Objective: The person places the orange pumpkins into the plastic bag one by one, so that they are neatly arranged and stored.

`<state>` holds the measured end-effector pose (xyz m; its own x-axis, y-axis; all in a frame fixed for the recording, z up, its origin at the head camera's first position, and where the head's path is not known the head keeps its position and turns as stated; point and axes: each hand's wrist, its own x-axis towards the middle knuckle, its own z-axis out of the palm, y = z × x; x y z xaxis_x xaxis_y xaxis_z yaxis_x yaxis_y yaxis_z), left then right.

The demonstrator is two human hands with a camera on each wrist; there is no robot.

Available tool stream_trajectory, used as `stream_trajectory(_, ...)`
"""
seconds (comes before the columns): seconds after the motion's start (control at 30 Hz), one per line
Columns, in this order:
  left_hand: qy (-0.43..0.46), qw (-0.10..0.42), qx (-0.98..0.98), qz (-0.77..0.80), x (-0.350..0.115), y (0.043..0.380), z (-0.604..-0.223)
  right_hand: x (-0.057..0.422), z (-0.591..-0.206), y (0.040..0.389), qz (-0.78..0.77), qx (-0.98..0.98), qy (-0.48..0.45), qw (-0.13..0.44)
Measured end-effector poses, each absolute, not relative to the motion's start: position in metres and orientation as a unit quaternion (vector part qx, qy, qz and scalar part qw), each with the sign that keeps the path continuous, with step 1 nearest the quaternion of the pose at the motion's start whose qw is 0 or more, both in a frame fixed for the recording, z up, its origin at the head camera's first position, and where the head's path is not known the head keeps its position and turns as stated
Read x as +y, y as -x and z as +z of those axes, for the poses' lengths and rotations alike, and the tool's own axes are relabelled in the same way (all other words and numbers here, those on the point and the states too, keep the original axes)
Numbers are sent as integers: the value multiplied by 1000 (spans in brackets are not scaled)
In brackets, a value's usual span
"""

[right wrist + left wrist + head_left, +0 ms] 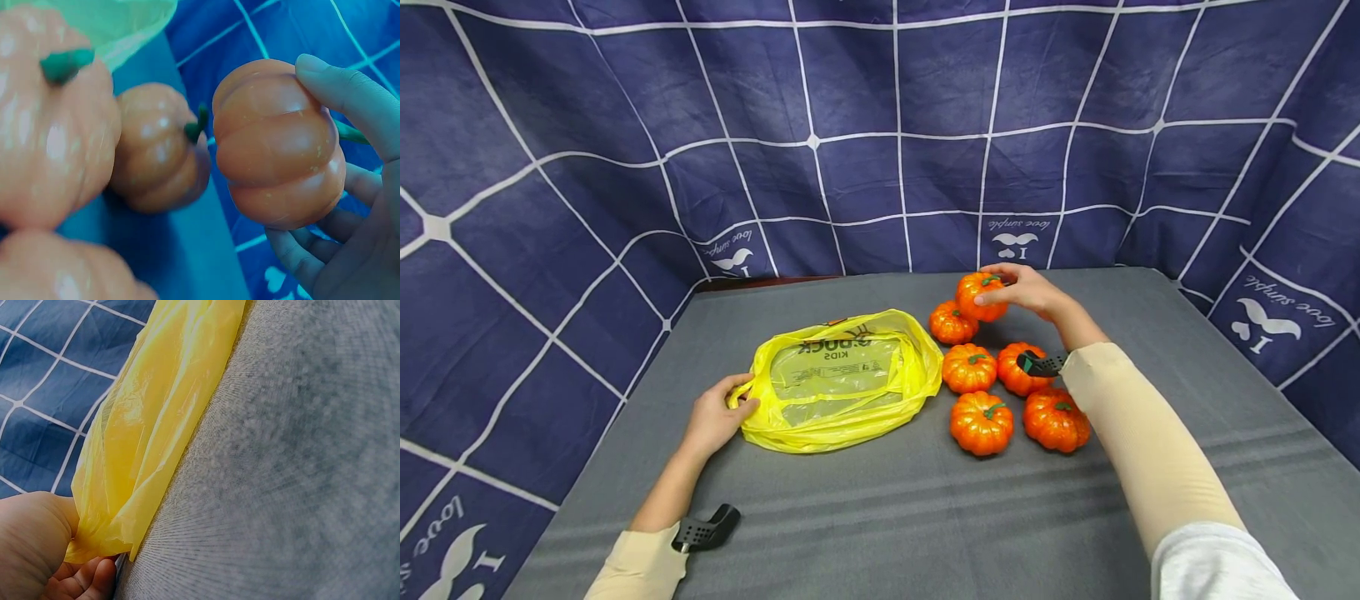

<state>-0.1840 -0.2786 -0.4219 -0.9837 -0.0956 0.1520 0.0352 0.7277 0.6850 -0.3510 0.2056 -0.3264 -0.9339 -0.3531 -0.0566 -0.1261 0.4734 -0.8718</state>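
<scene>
Well, the right hand [1026, 293] holds a pumpkin [977, 298] above the counter [880, 525], and the left hand [717, 418] pinches the yellow bag [838, 379]. Only the head view shows the bag's black letters [844, 344].

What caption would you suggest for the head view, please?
Left hand grips a yellow plastic bag; right hand holds a ribbed orange pumpkin, five others nearby.

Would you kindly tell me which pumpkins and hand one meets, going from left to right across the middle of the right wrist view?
Left-edge orange ribbed pumpkin → central orange ribbed pumpkin with a green stem → held orange ribbed pumpkin → bare right hand.
</scene>
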Motion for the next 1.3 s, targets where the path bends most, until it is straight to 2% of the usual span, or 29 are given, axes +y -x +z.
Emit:
stream_trajectory(0.33, -16, 89, -926, -366, -279, 184, -423, 173, -314, 349, -512, 836, 156, 122)
stream_trajectory(1.3, -4, 93, -927, -364, -281, 185, -425, 82, -324, 342, -513, 811, 231, 159)
